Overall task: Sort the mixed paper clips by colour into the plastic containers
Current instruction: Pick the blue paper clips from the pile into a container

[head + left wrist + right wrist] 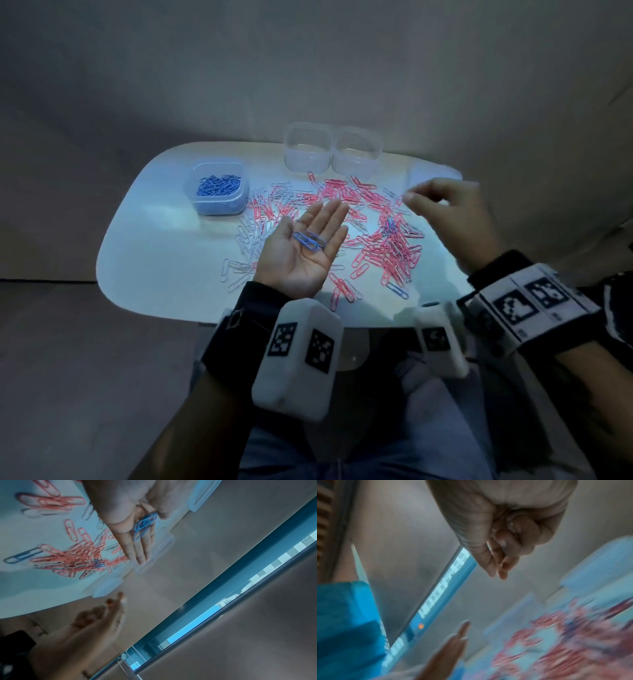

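Note:
My left hand (308,253) lies palm up over the pile with its fingers straight. A few blue paper clips (310,240) rest on the palm, and the left wrist view shows these blue clips (145,522) too. My right hand (442,205) hovers above the right side of the pile, blurred. Its fingers are curled, thumb and forefinger tips (498,572) are together, and I see nothing between them. Pink clips (376,222) cover the table's middle, with white clips (257,222) to the left. A clear container (217,188) at the left holds blue clips.
Two empty clear containers (306,149) (358,152) stand side by side at the table's far edge. Another clear plastic piece (424,174) sits half hidden behind my right hand. A few blue clips (390,224) remain in the pink pile, and one blue clip (399,290) lies near the front. The white table (154,257) is bare at front left.

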### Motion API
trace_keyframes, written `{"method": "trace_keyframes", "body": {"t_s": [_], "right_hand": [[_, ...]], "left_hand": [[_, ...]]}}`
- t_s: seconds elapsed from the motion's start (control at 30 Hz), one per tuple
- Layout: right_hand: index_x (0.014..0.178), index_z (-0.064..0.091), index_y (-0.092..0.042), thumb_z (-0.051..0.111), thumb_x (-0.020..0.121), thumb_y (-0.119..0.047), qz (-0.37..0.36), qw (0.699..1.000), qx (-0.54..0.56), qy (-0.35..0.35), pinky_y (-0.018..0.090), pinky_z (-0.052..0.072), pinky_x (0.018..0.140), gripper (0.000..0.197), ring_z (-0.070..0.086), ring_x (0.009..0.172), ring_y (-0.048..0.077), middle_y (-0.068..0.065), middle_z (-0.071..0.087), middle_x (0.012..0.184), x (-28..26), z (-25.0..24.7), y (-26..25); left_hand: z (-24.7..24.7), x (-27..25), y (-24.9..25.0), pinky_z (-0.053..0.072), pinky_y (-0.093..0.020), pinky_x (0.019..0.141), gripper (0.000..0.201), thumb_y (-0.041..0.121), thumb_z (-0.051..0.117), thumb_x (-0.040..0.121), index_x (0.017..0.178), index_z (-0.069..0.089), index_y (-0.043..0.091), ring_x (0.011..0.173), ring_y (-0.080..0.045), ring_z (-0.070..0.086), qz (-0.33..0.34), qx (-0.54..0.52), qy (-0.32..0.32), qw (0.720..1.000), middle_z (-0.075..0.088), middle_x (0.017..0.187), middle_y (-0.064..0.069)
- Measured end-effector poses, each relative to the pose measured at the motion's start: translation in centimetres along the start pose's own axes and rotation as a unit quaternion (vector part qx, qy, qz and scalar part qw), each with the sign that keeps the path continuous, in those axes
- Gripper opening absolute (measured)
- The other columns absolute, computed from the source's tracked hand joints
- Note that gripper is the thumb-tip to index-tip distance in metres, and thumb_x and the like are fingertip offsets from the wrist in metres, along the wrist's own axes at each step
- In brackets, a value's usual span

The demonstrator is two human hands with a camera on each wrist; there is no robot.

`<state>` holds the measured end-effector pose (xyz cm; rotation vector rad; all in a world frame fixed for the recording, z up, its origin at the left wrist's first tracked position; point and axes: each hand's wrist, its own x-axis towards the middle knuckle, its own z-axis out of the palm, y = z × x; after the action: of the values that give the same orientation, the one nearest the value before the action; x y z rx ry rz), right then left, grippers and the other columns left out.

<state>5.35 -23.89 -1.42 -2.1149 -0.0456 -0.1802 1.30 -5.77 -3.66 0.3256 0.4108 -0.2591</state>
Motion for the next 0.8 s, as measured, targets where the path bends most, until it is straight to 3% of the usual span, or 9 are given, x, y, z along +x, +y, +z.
{"method": "trace_keyframes", "body": {"t_s": [0.1, 0.2, 0.27, 0.33, 0.43, 0.5, 0.63, 0.7, 0.8], "right_hand": [[0.079, 0.071, -0.015, 0.064, 0.080, -0.012, 0.052, 0.981, -0.177, -0.067, 0.029, 0.046, 0.080, 0.007, 0.059, 0.079, 0.018, 0.003, 0.066, 0.077, 2.3, -0.7, 2.6], [0.085, 0.072, -0.013, 0.062, 0.081, -0.015, 0.042, 0.931, -0.338, -0.132, 0.030, 0.049, 0.076, 0.011, 0.062, 0.091, 0.027, 0.009, 0.069, 0.091, 3.5, 0.7, 2.6], [0.085, 0.070, -0.008, 0.063, 0.082, -0.024, 0.045, 0.913, -0.373, -0.155, 0.028, 0.044, 0.067, 0.017, 0.062, 0.088, 0.029, 0.012, 0.068, 0.089, 3.9, 1.8, 1.8], [0.088, 0.067, -0.004, 0.068, 0.080, -0.028, 0.054, 0.906, -0.382, -0.171, 0.029, 0.044, 0.066, 0.025, 0.062, 0.087, 0.030, 0.013, 0.067, 0.090, 4.5, 2.7, 1.4], [0.096, 0.066, 0.000, 0.072, 0.078, -0.020, 0.076, 0.906, -0.369, -0.193, 0.033, 0.050, 0.075, 0.027, 0.062, 0.093, 0.030, 0.017, 0.068, 0.099, 5.4, 3.4, 1.5], [0.098, 0.066, 0.002, 0.071, 0.079, -0.018, 0.110, 0.908, -0.345, -0.210, 0.032, 0.049, 0.075, 0.029, 0.061, 0.090, 0.028, 0.016, 0.067, 0.098, 5.6, 3.3, 1.3], [0.073, 0.056, -0.005, 0.060, 0.089, -0.019, 0.135, 0.929, -0.263, -0.224, 0.024, 0.034, 0.050, 0.021, 0.044, 0.054, 0.015, 0.007, 0.053, 0.067, 5.4, 2.1, 0.8], [0.066, 0.049, -0.010, 0.056, 0.092, -0.017, 0.140, 0.946, -0.174, -0.233, 0.022, 0.031, 0.046, 0.028, 0.040, 0.051, 0.013, 0.004, 0.054, 0.067, 5.2, 1.6, 0.8], [0.069, 0.049, -0.013, 0.055, 0.092, -0.012, 0.140, 0.963, -0.035, -0.227, 0.018, 0.030, 0.041, 0.023, 0.041, 0.047, 0.008, 0.002, 0.060, 0.069, 4.6, 1.2, 0.7]], "left_hand": [[0.2, 0.1, 0.2, 0.042, -0.045, 0.086, 0.061, 0.045, 0.015, 0.100, 0.114, 0.052, -0.001, 0.129, -0.032, 0.045, 0.007, -0.007, -0.011, 1.000, 0.059, 0.119, -0.015], [-0.1, 0.1, 0.2, 0.039, -0.047, 0.091, 0.062, 0.047, 0.016, 0.099, 0.113, 0.053, -0.001, 0.131, -0.033, 0.042, 0.006, -0.001, -0.030, 1.000, 0.058, 0.122, -0.018], [-0.3, 0.0, 0.3, 0.039, -0.046, 0.092, 0.063, 0.049, 0.017, 0.099, 0.113, 0.053, -0.001, 0.130, -0.034, 0.042, 0.007, 0.003, -0.040, 0.999, 0.060, 0.118, -0.021], [-0.4, -0.1, 0.4, 0.041, -0.046, 0.089, 0.064, 0.051, 0.018, 0.098, 0.115, 0.053, 0.000, 0.128, -0.035, 0.044, 0.011, 0.000, -0.047, 0.999, 0.059, 0.120, -0.022], [-0.2, -0.4, 0.3, 0.042, -0.045, 0.089, 0.065, 0.052, 0.019, 0.098, 0.116, 0.053, 0.001, 0.127, -0.034, 0.045, 0.012, 0.006, -0.052, 0.999, 0.060, 0.117, -0.025], [-0.1, -0.5, 0.2, 0.042, -0.045, 0.088, 0.065, 0.052, 0.019, 0.097, 0.116, 0.054, 0.000, 0.127, -0.034, 0.045, 0.013, 0.008, -0.052, 0.999, 0.059, 0.120, -0.023], [-0.1, -0.6, 0.2, 0.041, -0.044, 0.090, 0.066, 0.052, 0.018, 0.097, 0.114, 0.055, 0.001, 0.127, -0.031, 0.045, 0.007, 0.013, -0.047, 0.999, 0.061, 0.116, -0.023], [0.0, -0.6, 0.1, 0.041, -0.042, 0.090, 0.066, 0.053, 0.017, 0.097, 0.113, 0.055, 0.001, 0.128, -0.029, 0.045, -0.005, 0.026, -0.036, 0.999, 0.061, 0.114, -0.020], [0.2, -0.7, -0.2, 0.042, -0.042, 0.087, 0.066, 0.052, 0.017, 0.097, 0.112, 0.056, 0.001, 0.128, -0.028, 0.046, -0.018, 0.038, -0.024, 0.999, 0.063, 0.115, -0.017]]}}
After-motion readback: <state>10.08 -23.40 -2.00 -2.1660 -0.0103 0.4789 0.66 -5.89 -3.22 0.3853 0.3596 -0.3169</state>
